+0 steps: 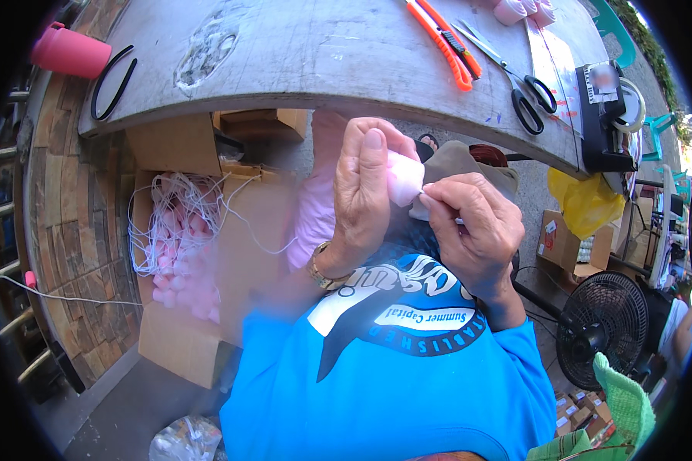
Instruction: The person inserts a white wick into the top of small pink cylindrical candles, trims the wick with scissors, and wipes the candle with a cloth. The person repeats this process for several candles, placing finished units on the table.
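My left hand holds a short, smooth pink cylinder that looks like a candle, its fingers curled around the far side. At the pink candle's near right end, my right hand pinches thumb and forefinger together on a small tip, perhaps a wick, too small to make out. Both hands are raised in front of my blue shirt, just short of the table's edge. On the left stands an open cardboard box with several pink pieces and tangled white cords.
On the grey table lie an orange cutter, scissors, a black tape dispenser and more pink cylinders. A pink tumbler is at far left. A black fan and a yellow bag are on the right.
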Action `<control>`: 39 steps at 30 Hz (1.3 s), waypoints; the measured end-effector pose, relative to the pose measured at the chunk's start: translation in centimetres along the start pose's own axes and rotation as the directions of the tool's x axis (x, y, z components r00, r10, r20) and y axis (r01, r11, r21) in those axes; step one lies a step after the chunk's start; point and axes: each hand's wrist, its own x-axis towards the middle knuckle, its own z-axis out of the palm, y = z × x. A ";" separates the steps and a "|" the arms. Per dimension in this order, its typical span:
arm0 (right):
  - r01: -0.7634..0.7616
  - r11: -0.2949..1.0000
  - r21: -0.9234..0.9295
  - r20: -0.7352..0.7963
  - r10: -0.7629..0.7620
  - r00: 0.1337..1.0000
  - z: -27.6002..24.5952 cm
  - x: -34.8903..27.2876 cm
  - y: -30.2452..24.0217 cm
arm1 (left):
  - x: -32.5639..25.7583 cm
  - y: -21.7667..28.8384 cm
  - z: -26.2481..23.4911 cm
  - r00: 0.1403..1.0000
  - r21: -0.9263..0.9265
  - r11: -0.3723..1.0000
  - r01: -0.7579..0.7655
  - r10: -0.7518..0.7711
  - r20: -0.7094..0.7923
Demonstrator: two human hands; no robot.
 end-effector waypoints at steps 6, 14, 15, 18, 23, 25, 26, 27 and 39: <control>-0.001 0.999 -0.036 0.061 0.003 0.998 -0.4 0.3 -0.2 | 0.1 0.5 0.0 0.999 0.082 0.997 -0.009 0.013 -0.039; -0.040 0.999 0.035 0.009 0.040 0.999 -0.3 -0.2 0.4 | -0.5 0.7 0.1 0.999 -0.053 0.999 -0.001 0.003 0.039; -0.033 0.999 0.038 0.005 0.033 0.999 -0.2 -0.1 0.5 | -0.6 0.6 0.0 0.999 -0.056 0.998 -0.008 0.011 0.045; -0.019 0.994 0.108 0.048 0.014 0.999 -0.3 0.1 0.7 | -0.7 0.6 -0.2 0.997 -0.028 0.999 -0.031 0.033 0.072; -0.208 0.964 0.166 0.101 0.193 0.976 -1.6 -0.5 1.2 | -0.2 0.5 -0.7 0.995 -0.087 0.996 -0.026 0.034 0.097; -0.192 0.973 0.131 0.071 0.184 0.980 -2.2 -0.5 1.4 | 0.0 0.5 -0.5 0.988 -0.081 0.995 -0.056 0.067 0.140; -0.139 0.985 0.100 0.049 0.134 0.990 -2.5 -0.3 1.4 | 0.0 0.6 -0.3 0.988 -0.103 0.994 -0.043 0.057 0.143; -0.084 0.993 0.084 0.007 0.083 0.996 -2.5 -0.3 1.7 | -0.2 0.6 -0.1 0.988 -0.126 0.992 -0.032 0.050 0.145; -0.426 0.840 0.335 0.084 0.424 0.902 -7.6 -4.3 2.0 | 0.0 -1.4 3.1 0.916 -0.055 0.987 0.150 -0.118 0.383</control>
